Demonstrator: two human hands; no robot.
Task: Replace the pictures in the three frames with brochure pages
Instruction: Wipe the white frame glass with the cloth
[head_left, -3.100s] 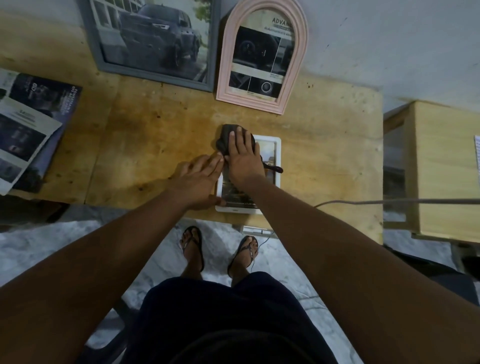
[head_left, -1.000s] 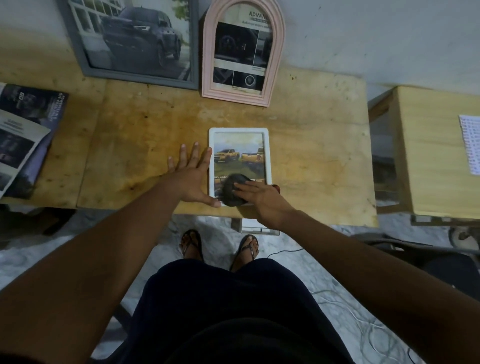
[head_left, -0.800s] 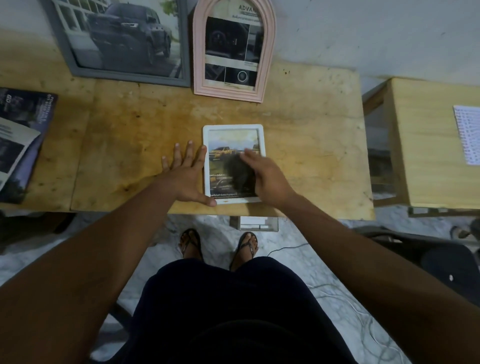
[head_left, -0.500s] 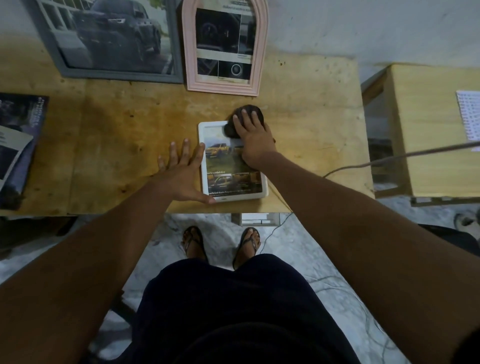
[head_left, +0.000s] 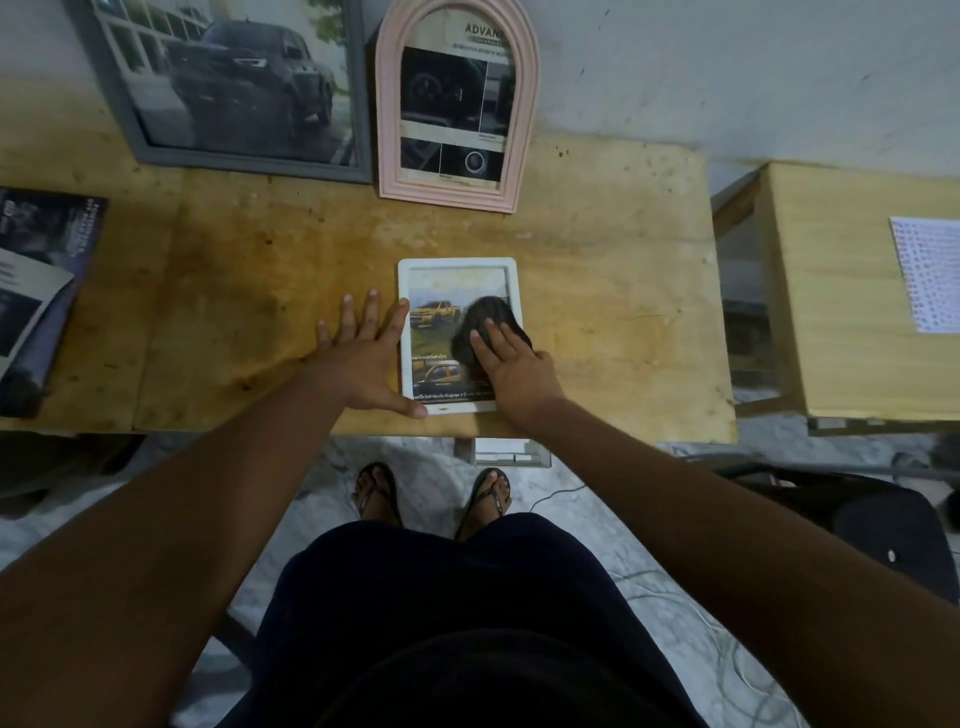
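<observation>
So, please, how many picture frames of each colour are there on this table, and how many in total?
Grey frame: 1
Pink frame: 1
White frame: 1
Total: 3

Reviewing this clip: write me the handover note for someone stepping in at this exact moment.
Left hand: open, flat on the table, thumb and forefinger against the white frame at its left edge, steadying it.
Right hand: fingers flat on a dark cloth, pressing it on the white frame's glass.
Things: white frame lies flat near the table's front edge; grey frame and pink arched frame lean on the wall behind; brochures lie at the table's left end.
Done: all three frames show car brochure pages.
Left: finish wiping; probably stand the white frame with the others.
</observation>
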